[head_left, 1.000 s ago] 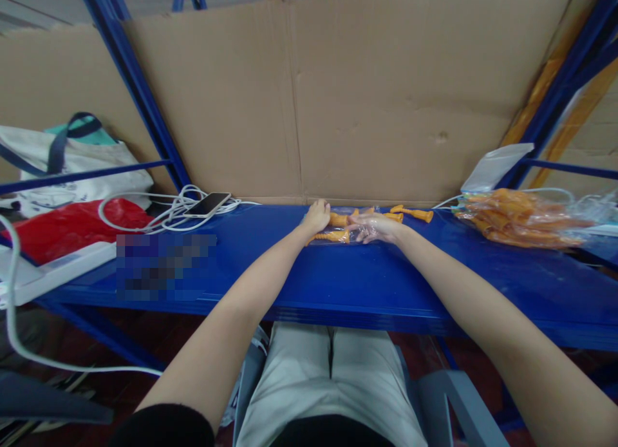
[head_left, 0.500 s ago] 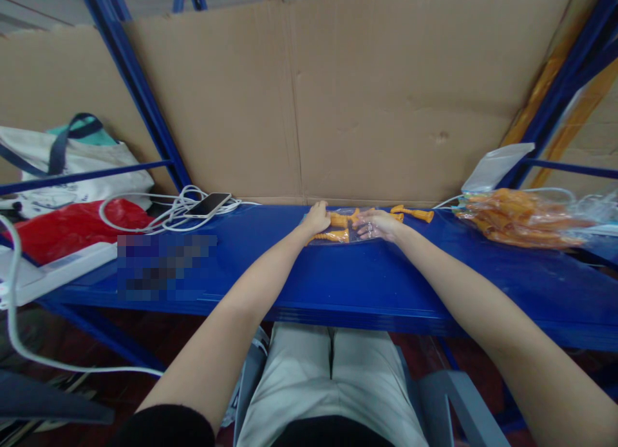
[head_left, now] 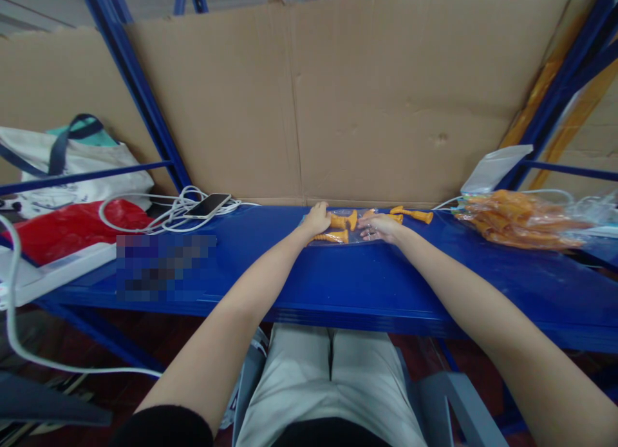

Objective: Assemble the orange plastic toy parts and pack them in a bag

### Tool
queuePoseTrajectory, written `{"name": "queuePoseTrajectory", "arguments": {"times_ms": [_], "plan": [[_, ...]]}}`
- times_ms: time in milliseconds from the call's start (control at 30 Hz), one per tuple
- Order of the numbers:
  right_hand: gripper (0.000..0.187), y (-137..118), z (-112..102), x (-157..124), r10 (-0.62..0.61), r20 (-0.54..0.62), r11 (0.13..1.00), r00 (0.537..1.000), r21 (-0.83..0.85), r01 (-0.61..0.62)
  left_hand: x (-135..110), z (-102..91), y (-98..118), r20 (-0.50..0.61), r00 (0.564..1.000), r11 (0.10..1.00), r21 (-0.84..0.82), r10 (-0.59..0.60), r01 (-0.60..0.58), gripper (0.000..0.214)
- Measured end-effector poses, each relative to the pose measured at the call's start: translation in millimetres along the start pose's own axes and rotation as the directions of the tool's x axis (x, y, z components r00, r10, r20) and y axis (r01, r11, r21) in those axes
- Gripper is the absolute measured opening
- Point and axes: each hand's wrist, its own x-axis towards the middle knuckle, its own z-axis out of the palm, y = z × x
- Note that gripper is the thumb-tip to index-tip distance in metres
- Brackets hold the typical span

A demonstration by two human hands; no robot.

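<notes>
Both my hands rest at the back of the blue shelf (head_left: pixel 338 286), on a small clear plastic bag (head_left: pixel 355 236) that lies flat there. My left hand (head_left: pixel 316 219) pinches the bag's left end, fingers curled. My right hand (head_left: pixel 379 227) lies over the bag's right part, fingers spread and partly under the clear film. Several orange plastic pegs (head_left: pixel 338 221) show between the two hands, inside or under the bag. One more orange peg (head_left: pixel 412 212) lies loose just right of my right hand.
A large clear bag of orange pegs (head_left: pixel 519 218) lies at the right with a white pouch (head_left: pixel 495 168) behind it. A phone (head_left: pixel 209 205) on coiled white cables, a red bag (head_left: pixel 67 227) and a tote bag (head_left: pixel 62 163) sit at left. Cardboard (head_left: pixel 338 99) backs the shelf.
My right hand has slid a little back and right along the bag, uncovering an orange peg between the hands. My left hand has stayed in place.
</notes>
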Motion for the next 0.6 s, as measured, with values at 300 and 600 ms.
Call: {"name": "queuePoseTrajectory", "arguments": {"times_ms": [300, 600], "plan": [[0.014, -2, -1, -2, -0.002, 0.026, 0.999, 1.0, -0.039, 0.004, 5, -6.0, 0, -0.13, 0.982, 0.966, -0.233, -0.141, 0.108, 0.024], [0.012, -3, 0, -7, 0.012, 0.047, 1.0, 0.999, -0.029, -0.011, 1, -19.6, 3, -0.249, 0.951, 0.901, -0.428, -0.185, 0.064, 0.026]]}}
